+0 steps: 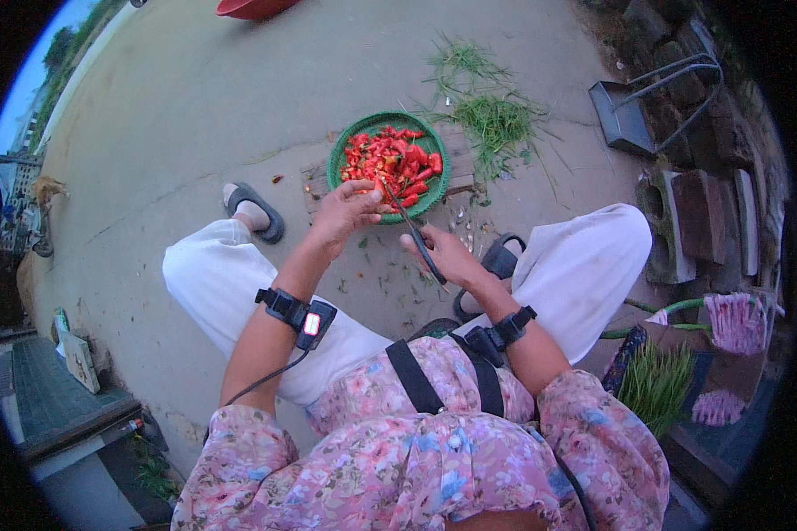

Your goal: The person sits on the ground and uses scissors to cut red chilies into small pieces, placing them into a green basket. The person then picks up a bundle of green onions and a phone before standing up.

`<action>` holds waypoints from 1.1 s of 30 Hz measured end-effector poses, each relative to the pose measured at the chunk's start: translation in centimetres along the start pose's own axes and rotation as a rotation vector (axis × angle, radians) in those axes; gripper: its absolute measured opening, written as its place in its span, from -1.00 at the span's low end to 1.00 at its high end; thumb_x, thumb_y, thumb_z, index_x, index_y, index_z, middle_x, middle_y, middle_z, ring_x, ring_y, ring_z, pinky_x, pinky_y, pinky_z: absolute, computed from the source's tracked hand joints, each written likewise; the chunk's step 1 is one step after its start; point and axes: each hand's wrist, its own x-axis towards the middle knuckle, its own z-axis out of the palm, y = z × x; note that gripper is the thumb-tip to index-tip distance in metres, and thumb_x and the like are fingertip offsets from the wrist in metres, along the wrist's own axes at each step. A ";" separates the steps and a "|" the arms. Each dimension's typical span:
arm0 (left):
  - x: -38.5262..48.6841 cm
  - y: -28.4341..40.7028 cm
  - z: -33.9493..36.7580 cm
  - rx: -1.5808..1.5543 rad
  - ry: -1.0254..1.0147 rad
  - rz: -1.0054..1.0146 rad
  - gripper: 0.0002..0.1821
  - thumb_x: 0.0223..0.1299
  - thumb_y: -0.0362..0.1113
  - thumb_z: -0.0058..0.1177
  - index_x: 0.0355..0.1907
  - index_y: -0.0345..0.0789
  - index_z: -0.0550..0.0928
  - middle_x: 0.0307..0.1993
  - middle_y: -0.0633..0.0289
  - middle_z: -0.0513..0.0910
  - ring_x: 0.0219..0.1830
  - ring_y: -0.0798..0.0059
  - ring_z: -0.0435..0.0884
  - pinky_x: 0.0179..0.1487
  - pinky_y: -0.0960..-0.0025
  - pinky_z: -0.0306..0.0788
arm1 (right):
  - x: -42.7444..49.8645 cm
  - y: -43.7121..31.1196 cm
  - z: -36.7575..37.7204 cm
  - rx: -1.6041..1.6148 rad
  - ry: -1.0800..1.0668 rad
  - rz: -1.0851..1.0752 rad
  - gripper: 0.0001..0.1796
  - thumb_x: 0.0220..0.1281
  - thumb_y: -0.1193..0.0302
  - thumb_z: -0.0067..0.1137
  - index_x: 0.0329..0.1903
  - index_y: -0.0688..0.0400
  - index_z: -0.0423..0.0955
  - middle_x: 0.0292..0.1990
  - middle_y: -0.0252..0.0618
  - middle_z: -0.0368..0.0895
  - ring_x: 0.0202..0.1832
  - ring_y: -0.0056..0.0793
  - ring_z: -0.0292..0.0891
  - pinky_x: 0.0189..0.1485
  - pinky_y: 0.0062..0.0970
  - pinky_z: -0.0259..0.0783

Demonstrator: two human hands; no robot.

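Observation:
A round green plastic basket (335,166) stands on a low wooden board (461,156) and holds many cut and whole red peppers (388,156). Over its near left rim, my left hand (345,216) grips a red pepper (378,186) between thumb and fingers. My right hand (446,252) is closed round the dark handles of scissors (422,249). Their blades point up and left over the basket, close to the held pepper. Whether the blades touch it cannot be told.
Cut green stalks (495,123) lie on the concrete beyond the basket. A metal dustpan (621,116) and hollow blocks (664,226) line the right side. Pink-and-white gloves (736,322) hang near a green hose (687,305). A red basin (256,8) is at the top edge.

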 end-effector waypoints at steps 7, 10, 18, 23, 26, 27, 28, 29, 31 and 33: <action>-0.4 0.3 0.1 0.045 -0.019 -0.009 -0.70 0.26 -0.35 0.09 0.01 -0.37 0.44 -0.21 0.10 0.67 -0.26 0.49 0.68 -0.24 0.54 0.55 | 0.1 -0.5 0.5 0.357 -0.090 0.059 -0.41 0.22 -0.17 0.04 -0.29 0.19 0.47 -0.53 -0.33 0.46 -0.47 -0.53 0.43 -0.39 -0.50 0.36; -0.4 0.1 0.1 0.130 -0.045 0.009 -0.72 0.28 -0.33 0.08 -0.01 -0.39 0.46 -0.23 0.09 0.68 -0.27 0.49 0.68 -0.23 0.53 0.56 | 0.1 -0.8 0.5 0.452 -0.101 0.069 -0.50 0.24 -0.10 0.08 -0.28 0.14 0.46 -0.54 -0.47 0.38 -0.52 -0.64 0.33 -0.43 -0.58 0.33; 0.3 -1.4 -0.4 0.200 -0.106 0.110 -0.65 0.31 -0.29 0.06 0.06 -0.45 0.49 -0.24 0.13 0.65 -0.31 0.50 0.65 -0.24 0.48 0.56 | 0.9 0.3 0.9 0.152 -0.033 0.049 -0.33 0.21 -0.22 0.00 -0.28 0.24 0.49 -0.52 -0.20 0.52 -0.45 -0.42 0.45 -0.34 -0.38 0.37; 0.0 -1.9 0.2 0.223 0.049 0.145 -0.66 0.33 -0.27 0.01 0.04 -0.45 0.49 -0.23 0.16 0.62 -0.26 0.42 0.65 -0.18 0.41 0.57 | 0.9 0.0 1.2 0.103 -0.019 -0.032 -0.27 0.19 -0.26 -0.03 -0.24 0.28 0.51 -0.48 -0.09 0.56 -0.40 -0.27 0.50 -0.29 -0.33 0.37; 0.1 -1.8 0.7 0.130 0.056 0.087 -0.64 0.34 -0.29 -0.02 0.10 -0.44 0.42 -0.13 0.12 0.59 -0.20 0.39 0.64 -0.17 0.38 0.58 | 0.4 -0.3 1.0 0.044 -0.005 0.008 -0.28 0.19 -0.25 -0.03 -0.22 0.27 0.51 -0.44 -0.02 0.59 -0.35 -0.19 0.54 -0.25 -0.29 0.39; 0.2 -1.7 0.8 0.110 0.056 0.073 -0.64 0.34 -0.30 -0.03 0.11 -0.43 0.40 -0.12 0.12 0.58 -0.18 0.38 0.64 -0.16 0.36 0.58 | 0.3 -0.4 0.9 0.044 0.000 0.005 -0.28 0.19 -0.25 -0.02 -0.21 0.27 0.51 -0.41 0.02 0.60 -0.33 -0.14 0.56 -0.23 -0.26 0.40; 0.2 -1.8 0.9 0.090 0.058 0.055 -0.63 0.34 -0.31 -0.05 0.12 -0.42 0.37 -0.10 0.12 0.57 -0.17 0.37 0.64 -0.16 0.35 0.59 | 0.3 -0.5 0.9 0.036 -0.007 0.060 -0.28 0.18 -0.25 -0.02 -0.20 0.27 0.51 -0.39 0.05 0.61 -0.30 -0.09 0.57 -0.21 -0.24 0.41; 0.2 -1.8 1.0 0.074 0.077 0.022 -0.63 0.34 -0.31 -0.06 0.14 -0.42 0.34 -0.08 0.12 0.55 -0.16 0.37 0.63 -0.15 0.34 0.59 | 0.2 -0.5 0.8 0.019 0.011 0.000 -0.28 0.17 -0.25 -0.01 -0.20 0.26 0.51 -0.37 0.08 0.61 -0.27 -0.06 0.58 -0.19 -0.21 0.41; 0.4 -1.9 1.0 0.028 0.089 0.005 -0.64 0.32 -0.35 -0.05 0.12 -0.39 0.33 -0.11 0.15 0.55 -0.11 0.35 0.62 -0.13 0.29 0.60 | 0.1 -0.6 0.8 -0.034 0.017 0.017 -0.27 0.16 -0.26 0.00 -0.18 0.25 0.51 -0.32 0.14 0.61 -0.21 0.02 0.58 -0.15 -0.17 0.41; 0.4 -2.0 0.8 -0.004 0.072 -0.011 -0.64 0.30 -0.36 -0.02 0.10 -0.38 0.33 -0.14 0.16 0.56 -0.09 0.34 0.61 -0.12 0.27 0.60 | 0.0 -0.7 0.7 -0.033 0.024 -0.011 -0.27 0.15 -0.27 0.00 -0.19 0.26 0.51 -0.32 0.15 0.61 -0.20 0.04 0.58 -0.14 -0.15 0.42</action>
